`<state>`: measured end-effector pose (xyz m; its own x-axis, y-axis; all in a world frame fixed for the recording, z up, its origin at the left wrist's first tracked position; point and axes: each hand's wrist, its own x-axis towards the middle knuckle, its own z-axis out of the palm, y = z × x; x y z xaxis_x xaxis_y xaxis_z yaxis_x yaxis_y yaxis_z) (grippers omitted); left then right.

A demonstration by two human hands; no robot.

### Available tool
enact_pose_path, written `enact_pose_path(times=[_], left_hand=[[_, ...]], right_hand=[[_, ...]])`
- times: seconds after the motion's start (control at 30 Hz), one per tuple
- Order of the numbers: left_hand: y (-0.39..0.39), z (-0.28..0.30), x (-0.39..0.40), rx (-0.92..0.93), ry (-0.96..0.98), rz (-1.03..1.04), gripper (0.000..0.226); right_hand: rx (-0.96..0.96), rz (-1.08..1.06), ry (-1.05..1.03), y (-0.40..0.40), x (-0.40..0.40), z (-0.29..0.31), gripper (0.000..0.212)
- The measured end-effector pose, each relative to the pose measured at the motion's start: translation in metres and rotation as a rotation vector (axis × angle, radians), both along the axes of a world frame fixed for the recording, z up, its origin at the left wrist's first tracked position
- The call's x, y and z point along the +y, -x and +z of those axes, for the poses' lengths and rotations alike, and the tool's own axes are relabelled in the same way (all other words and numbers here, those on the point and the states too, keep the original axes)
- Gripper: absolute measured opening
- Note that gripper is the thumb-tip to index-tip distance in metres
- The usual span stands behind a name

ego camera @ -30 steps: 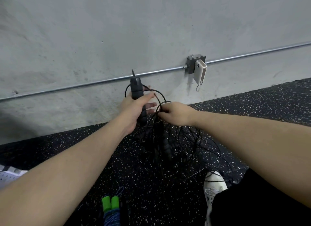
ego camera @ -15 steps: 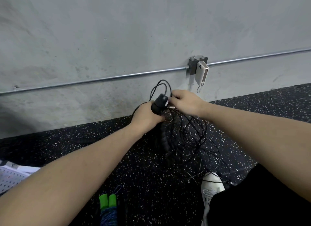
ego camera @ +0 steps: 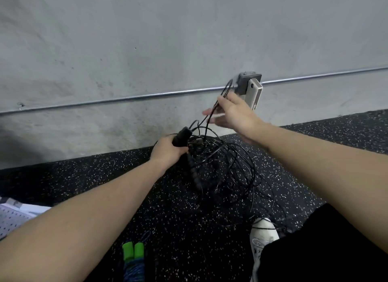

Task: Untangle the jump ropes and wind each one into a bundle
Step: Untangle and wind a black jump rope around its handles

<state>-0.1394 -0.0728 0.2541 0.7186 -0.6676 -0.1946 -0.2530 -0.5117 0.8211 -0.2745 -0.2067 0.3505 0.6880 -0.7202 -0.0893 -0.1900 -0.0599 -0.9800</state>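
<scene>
The left hand grips a smooth black handle above the speckled rubber floor. The right hand, raised near the concrete wall, seems to pinch a thin cord, other fingers spread. The wiry black tangle hangs between them, trailing onto open floor.

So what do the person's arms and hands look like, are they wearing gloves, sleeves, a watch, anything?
Nothing is worn on them that shows. Both forearms are bare from the lower edge of the picture to the wrists, with no sleeve in view. The left hand and the right hand are bare too: no gloves, and no watch, strap or ring that I can make out. No markings show either.
</scene>
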Motion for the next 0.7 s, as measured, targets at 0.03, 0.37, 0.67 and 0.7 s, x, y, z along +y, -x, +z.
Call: enact_pose_path(times=[0.03, 0.37, 0.67, 0.7], left_hand=[[0.003, 0.000, -0.002, -0.007, 0.028, -0.006, 0.030], [0.024, 0.024, -0.016, -0.023, 0.159, -0.160, 0.015], [0.050, 0.044, -0.026, 0.009, 0.324, -0.170, 0.011], [0.052, 0.044, -0.028, 0.027, 0.353, -0.167, 0.010]], right_hand=[[-0.018, 0.001, -0.075, -0.001, 0.002, 0.000, 0.018], [-0.245, 0.021, -0.277, 0.003, 0.004, 0.017, 0.018], [-0.356, -0.102, -0.610, -0.002, 0.007, 0.027, 0.027], [-0.387, -0.111, -0.655, -0.003, 0.008, 0.029, 0.029]])
